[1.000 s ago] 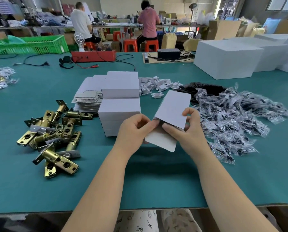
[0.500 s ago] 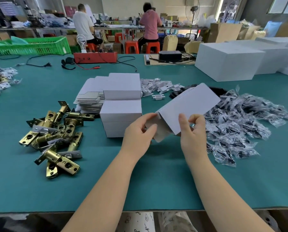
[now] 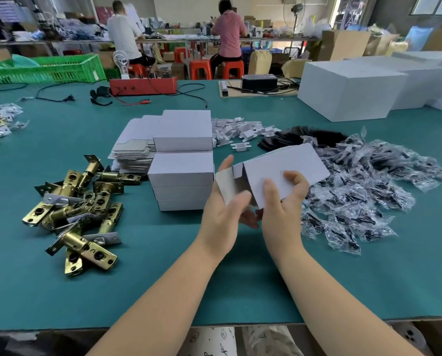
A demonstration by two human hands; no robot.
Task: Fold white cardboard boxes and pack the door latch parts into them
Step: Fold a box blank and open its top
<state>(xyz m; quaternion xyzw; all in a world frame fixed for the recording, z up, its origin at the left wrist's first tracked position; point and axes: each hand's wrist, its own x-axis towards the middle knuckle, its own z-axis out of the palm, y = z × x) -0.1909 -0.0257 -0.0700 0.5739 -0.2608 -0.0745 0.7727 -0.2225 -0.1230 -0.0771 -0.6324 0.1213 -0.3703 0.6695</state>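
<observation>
Both hands hold a white cardboard box above the green table, lying sideways with its open end to the left. My right hand grips its near side, thumb on the front panel. My left hand cups the open end, its thumb on the loose end flap. A heap of brass door latch parts lies to the left. Folded white boxes stand stacked behind my left hand, next to a pile of flat box blanks.
Small plastic bags of dark parts spread out on the right, with black pieces and little white inserts behind them. Large white cartons stand at the far right. A red device and a green crate sit at the back.
The flat blank has been opened into a box shape and turned sideways. My left hand moved from the blank's face to its open left end and flap.
</observation>
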